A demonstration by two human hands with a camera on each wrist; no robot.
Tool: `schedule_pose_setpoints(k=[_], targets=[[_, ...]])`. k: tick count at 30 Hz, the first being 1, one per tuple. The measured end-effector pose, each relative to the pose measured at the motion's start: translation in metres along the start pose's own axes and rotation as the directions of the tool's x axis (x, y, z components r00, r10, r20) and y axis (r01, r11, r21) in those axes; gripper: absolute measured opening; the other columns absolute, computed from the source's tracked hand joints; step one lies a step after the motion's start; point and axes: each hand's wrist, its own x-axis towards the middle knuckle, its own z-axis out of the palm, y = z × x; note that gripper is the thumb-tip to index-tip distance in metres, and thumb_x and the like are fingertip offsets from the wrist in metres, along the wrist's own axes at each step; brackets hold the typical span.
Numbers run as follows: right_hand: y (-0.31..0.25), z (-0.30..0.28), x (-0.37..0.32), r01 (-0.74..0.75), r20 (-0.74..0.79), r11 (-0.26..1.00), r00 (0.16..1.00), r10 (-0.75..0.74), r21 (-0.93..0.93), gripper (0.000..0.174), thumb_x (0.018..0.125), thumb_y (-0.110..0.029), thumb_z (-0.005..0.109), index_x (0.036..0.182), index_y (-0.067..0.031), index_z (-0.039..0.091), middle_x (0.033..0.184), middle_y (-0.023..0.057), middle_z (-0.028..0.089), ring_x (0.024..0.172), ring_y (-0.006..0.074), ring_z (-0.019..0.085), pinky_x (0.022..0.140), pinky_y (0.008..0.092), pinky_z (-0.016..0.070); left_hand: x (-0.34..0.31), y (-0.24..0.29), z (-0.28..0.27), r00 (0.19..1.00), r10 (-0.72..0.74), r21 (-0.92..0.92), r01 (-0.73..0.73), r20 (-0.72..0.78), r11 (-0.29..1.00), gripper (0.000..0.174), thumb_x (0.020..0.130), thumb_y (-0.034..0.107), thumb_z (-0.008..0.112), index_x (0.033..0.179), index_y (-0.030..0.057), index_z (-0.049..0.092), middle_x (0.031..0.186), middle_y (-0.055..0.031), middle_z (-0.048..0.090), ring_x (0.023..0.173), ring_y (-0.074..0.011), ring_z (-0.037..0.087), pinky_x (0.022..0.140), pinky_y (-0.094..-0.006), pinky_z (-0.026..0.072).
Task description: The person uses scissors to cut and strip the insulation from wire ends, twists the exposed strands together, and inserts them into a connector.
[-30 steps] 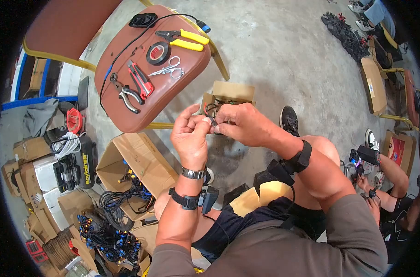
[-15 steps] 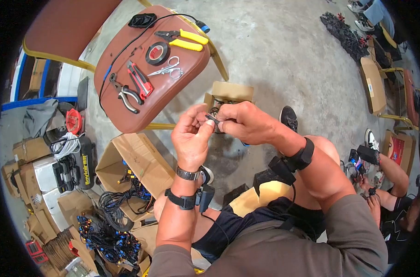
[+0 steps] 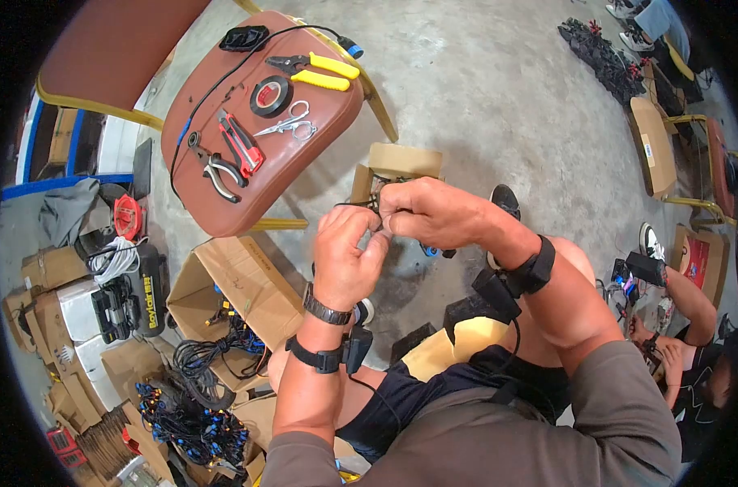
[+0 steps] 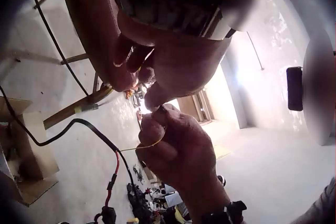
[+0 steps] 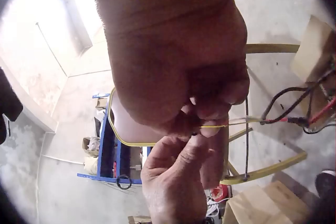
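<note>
In the head view my left hand [image 3: 346,253] and right hand [image 3: 435,213] meet fingertip to fingertip in front of the small carton. A thin yellow wire [image 4: 140,149] leaves a black cable [image 4: 79,121], beside a red wire [image 4: 116,167], and crosses the fingers of the right hand [image 4: 181,150]. In the right wrist view the yellow wire [image 5: 214,127] runs to the meeting fingertips of the right hand [image 5: 173,71] and left hand [image 5: 176,176]; both pinch there. A tiny dark piece [image 5: 194,133] shows between them; the wire's end is hidden.
A chair seat [image 3: 223,174] holds yellow-handled strippers [image 3: 324,71], tape [image 3: 271,96], scissors [image 3: 292,123], a red cutter [image 3: 241,144] and pliers [image 3: 219,172]. The small carton [image 3: 405,160] stands beyond my hands. A large carton [image 3: 223,276] and cable bundles [image 3: 194,422] lie left. Another person's arm [image 3: 694,304] is right.
My left hand has turned, its back now facing up and its fingers closed in against the right fingertips. The dark piece visible in it earlier is now covered in the head view.
</note>
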Motion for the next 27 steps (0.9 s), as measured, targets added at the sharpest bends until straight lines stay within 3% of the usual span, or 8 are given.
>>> schedule_pose_setpoints(k=[3, 6, 12, 15, 18, 21, 24, 27], targets=[[-0.001, -0.003, 0.0, -0.055, -0.034, 0.997, 0.998, 0.057, 0.058, 0.011, 0.085, -0.011, 0.06, 0.088, -0.0001, 0.061, 0.077, 0.0144, 0.065, 0.075, 0.0272, 0.064, 0.069, 0.0364, 0.0504, -0.01, 0.0, 0.007, 0.934, -0.348, -0.344, 0.355, 0.084, 0.869, 0.008, 0.079, 0.0, 0.07, 0.083, 0.0001, 0.063, 0.077, -0.0038, 0.065, 0.073, -0.0128, 0.06, 0.066, -0.0287, 0.0473], [-0.005, -0.006, -0.002, -0.034, -0.178, 0.999, 0.984, 0.029, -0.024, 0.011, 0.085, -0.01, 0.062, 0.091, -0.0004, 0.061, 0.077, 0.0139, 0.066, 0.072, 0.0256, 0.064, 0.068, 0.0358, 0.0507, -0.009, 0.003, 0.007, 0.781, -0.583, -0.625, 0.573, 0.222, 0.53, 0.005, 0.082, 0.0, 0.068, 0.081, 0.0006, 0.064, 0.074, -0.0025, 0.065, 0.068, -0.01, 0.06, 0.065, -0.0272, 0.0484], [-0.013, 0.0, -0.005, -0.187, -0.161, 0.982, 0.97, 0.18, -0.03, 0.012, 0.084, -0.009, 0.064, 0.089, 0.0007, 0.061, 0.079, 0.0165, 0.066, 0.072, 0.0274, 0.067, 0.066, 0.0381, 0.0516, -0.008, -0.003, 0.007, 0.777, -0.588, -0.7, 0.55, 0.227, 0.455, 0.003, 0.083, 0.0, 0.066, 0.081, -0.0005, 0.065, 0.074, -0.0048, 0.066, 0.066, -0.0114, 0.061, 0.064, -0.0261, 0.0492], [-0.012, 0.004, -0.004, -0.276, -0.046, 0.961, 0.96, 0.277, 0.034, 0.013, 0.085, -0.012, 0.063, 0.088, 0.0007, 0.065, 0.082, 0.0185, 0.068, 0.076, 0.03, 0.069, 0.067, 0.0391, 0.0522, -0.007, -0.001, 0.004, 0.765, -0.589, -0.709, 0.566, 0.26, 0.422, 0.004, 0.084, 0.002, 0.065, 0.08, -0.0008, 0.065, 0.072, -0.0053, 0.067, 0.065, -0.0123, 0.062, 0.064, -0.026, 0.0491], [0.009, 0.015, 0.001, -0.022, -0.161, 0.998, 0.987, 0.011, -0.063, 0.016, 0.086, -0.013, 0.061, 0.091, 0.0, 0.069, 0.084, 0.0204, 0.068, 0.076, 0.0283, 0.07, 0.066, 0.0387, 0.0527, -0.008, -0.003, 0.002, 0.759, -0.586, -0.684, 0.588, 0.282, 0.432, 0.006, 0.085, 0.003, 0.065, 0.08, -0.0013, 0.065, 0.071, -0.0058, 0.067, 0.065, -0.0125, 0.062, 0.064, -0.0259, 0.0492], [0.011, 0.016, 0.001, -0.041, -0.191, 0.999, 0.98, 0.045, 0.024, 0.021, 0.086, -0.015, 0.06, 0.097, 0.0008, 0.07, 0.081, 0.0177, 0.068, 0.073, 0.0248, 0.069, 0.065, 0.0369, 0.0527, -0.01, -0.001, 0.004, 0.749, -0.595, -0.698, 0.592, 0.29, 0.404, 0.007, 0.085, 0.004, 0.064, 0.08, -0.0016, 0.066, 0.072, -0.0062, 0.067, 0.065, -0.0118, 0.062, 0.064, -0.0257, 0.0489], [-0.003, 0.008, 0.001, -0.295, -0.038, 0.923, 0.949, 0.314, 0.248, 0.022, 0.085, -0.015, 0.061, 0.095, 0.0033, 0.069, 0.078, 0.0129, 0.068, 0.07, 0.0185, 0.066, 0.064, 0.034, 0.0516, -0.01, 0.006, 0.004, 0.774, -0.573, -0.666, 0.58, 0.269, 0.47, 0.007, 0.085, 0.003, 0.063, 0.083, -0.0023, 0.068, 0.073, -0.0067, 0.068, 0.067, -0.0114, 0.062, 0.064, -0.0254, 0.0497], [-0.004, 0.006, -0.002, -0.234, -0.027, 0.947, 0.969, 0.246, 0.219, 0.024, 0.083, -0.017, 0.064, 0.094, 0.005, 0.068, 0.075, 0.0101, 0.067, 0.068, 0.0144, 0.062, 0.062, 0.0315, 0.05, -0.013, 0.004, 0.005, 0.761, -0.591, -0.616, 0.607, 0.267, 0.503, 0.009, 0.085, 0.001, 0.061, 0.086, -0.003, 0.069, 0.074, -0.0066, 0.069, 0.069, -0.0111, 0.063, 0.065, -0.0252, 0.051]])
